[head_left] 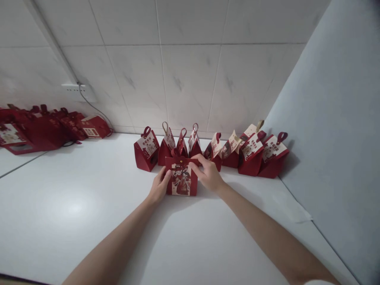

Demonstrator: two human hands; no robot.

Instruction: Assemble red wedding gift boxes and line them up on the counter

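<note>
A red gift box (181, 180) with a printed picture of figures on its front stands upright on the white table, a ribbon loop (175, 153) at its top. My left hand (159, 186) grips its left side, thumb at the front edge and the other fingers partly hidden behind. At the upper right corner, my right hand (208, 173) pinches the box between thumb and fingers. Directly behind it are small red boxes with looped tops, among them one with a pale loop (166, 146) and one with a white label (194, 143).
More red boxes line the wall, such as one at the left (146, 152) and one at the far right (273, 156). A cluster of red boxes (47, 128) stands at the far left, near a wall socket (78, 93) with a cable. A bluish panel (332, 130) bounds the right side.
</note>
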